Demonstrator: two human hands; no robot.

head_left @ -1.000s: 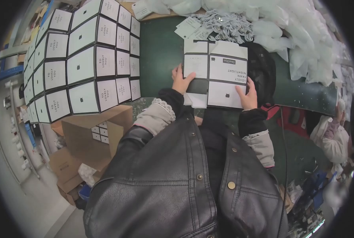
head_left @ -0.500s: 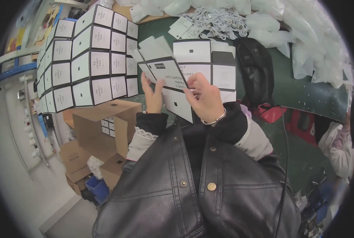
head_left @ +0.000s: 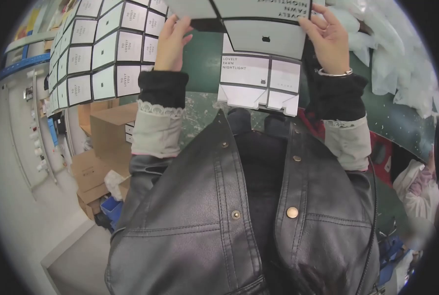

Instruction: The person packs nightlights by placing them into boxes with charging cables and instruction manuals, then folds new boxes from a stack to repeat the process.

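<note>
A flat printed carton blank (head_left: 265,39), white with dark edges and the words "LOVELY FAWN NIGHTLIGHT" upside down, is held up at the top of the view. My left hand (head_left: 172,44) pinches its left edge, with thumb and fingers bent. At the opposite edge, my right hand (head_left: 328,42), with a bracelet at the wrist, grips the carton between thumb and fingers. Beneath it, more carton blanks (head_left: 244,71) lie flat on the green table, their folded flaps toward me. The carton's far part is cut off by the frame.
To the left stands a tall stack of white boxes (head_left: 105,51) marked "TO LOVELY YOU". Below it is an open brown cardboard box (head_left: 112,129), with a blue bin (head_left: 112,209) lower down. Plastic bags (head_left: 396,73) cover the right. Another person's pale sleeve (head_left: 416,184) shows at far right.
Both hands have moved forward and apart, the right one to the right. The carton blank, folded and tilted before, is now spread wider and farther up in view. The view has shifted too.
</note>
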